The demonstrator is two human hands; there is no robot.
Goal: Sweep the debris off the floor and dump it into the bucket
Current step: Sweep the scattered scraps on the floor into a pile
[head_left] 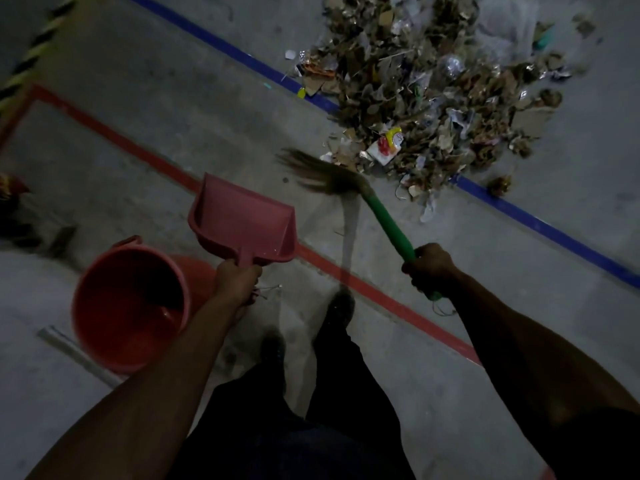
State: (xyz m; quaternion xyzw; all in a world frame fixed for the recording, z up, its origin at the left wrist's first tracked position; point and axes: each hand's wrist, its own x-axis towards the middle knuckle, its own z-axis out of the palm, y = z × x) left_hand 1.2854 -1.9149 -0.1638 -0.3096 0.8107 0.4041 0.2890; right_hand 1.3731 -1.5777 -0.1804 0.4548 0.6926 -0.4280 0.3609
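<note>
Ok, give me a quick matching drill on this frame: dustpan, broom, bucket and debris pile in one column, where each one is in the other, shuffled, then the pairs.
Things:
1. dustpan
2. broom
3. bucket
4. debris pile

Places:
A. lying across the blue floor line, upper right
B. held in the right hand
C. standing on the floor at lower left, open side up
D. held in the left hand

Pairs: 1-D, 2-B, 3-C, 4-A
</note>
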